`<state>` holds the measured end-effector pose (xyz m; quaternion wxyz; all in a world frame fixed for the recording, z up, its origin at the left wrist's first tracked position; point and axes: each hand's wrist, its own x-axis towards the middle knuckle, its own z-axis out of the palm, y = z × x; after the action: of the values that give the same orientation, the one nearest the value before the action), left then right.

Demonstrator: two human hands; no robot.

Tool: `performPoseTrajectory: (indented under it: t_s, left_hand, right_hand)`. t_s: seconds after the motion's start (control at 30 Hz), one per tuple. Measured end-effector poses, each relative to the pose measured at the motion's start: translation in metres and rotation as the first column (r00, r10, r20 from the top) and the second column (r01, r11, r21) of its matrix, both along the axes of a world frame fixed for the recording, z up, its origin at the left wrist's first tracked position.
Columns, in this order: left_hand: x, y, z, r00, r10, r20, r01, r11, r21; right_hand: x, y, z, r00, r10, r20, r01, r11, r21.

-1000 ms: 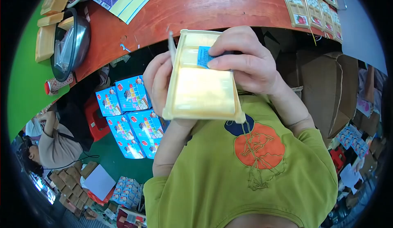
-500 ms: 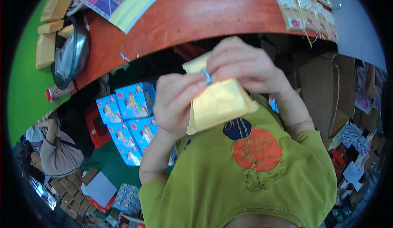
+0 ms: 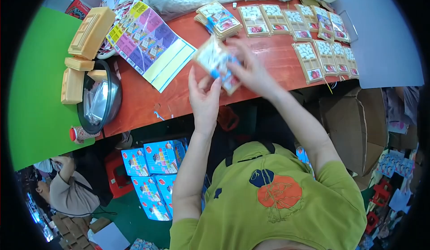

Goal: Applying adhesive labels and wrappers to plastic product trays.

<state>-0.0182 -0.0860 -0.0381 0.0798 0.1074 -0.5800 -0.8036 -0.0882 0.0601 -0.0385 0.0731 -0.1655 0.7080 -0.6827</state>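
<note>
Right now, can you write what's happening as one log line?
left hand: open, beside tray | right hand: holds filled tray, blurred | place: over orange table | nearby: rows of filled trays

one view only, head-worn, looking steeply down from above the person's own chest and forearms. fisheye, so black corners ring the picture and the red-brown table (image 3: 134, 102) bends into an arc across the upper half. faces forward and down: table edge ahead, yellow-green shirt (image 3: 277, 205) filling the lower middle right under the lens, floor with blue boxes (image 3: 154, 169) far below at lower left. close to the left hand (image 3: 205, 98) and right hand (image 3: 253, 73), raised over the table near the picture's centre, blurred. upright, unmirrored; left of picture is the person's left. no second view, so nothing shared.
</note>
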Motion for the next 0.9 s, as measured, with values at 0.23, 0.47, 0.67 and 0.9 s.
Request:
performPoseTrajectory:
  t_s: [0.23,0.47,0.67,0.9]
  left_hand:
    - [-0.02,-0.062,-0.022,0.941,0.262,-0.213,-0.337,0.752,-0.566]
    - [-0.067,-0.165,-0.034,0.751,0.624,-0.217,-0.593,0.493,-0.636]
    - [-0.106,-0.188,-0.038,0.876,0.48,-0.043,-0.481,0.87,-0.106]
    - [-0.042,-0.162,-0.031,0.925,0.335,0.179,-0.334,0.942,-0.033]
  right_hand:
    - [-0.146,0.001,0.01,0.863,-0.173,-0.475,0.418,0.772,0.478]
    - [-0.154,-0.049,-0.008,0.805,-0.115,-0.582,0.551,0.508,0.662]
    - [-0.15,-0.073,-0.004,0.761,-0.119,-0.638,0.62,0.423,0.661]
    - [-0.073,-0.109,-0.011,0.606,0.242,-0.758,0.093,0.925,0.369]
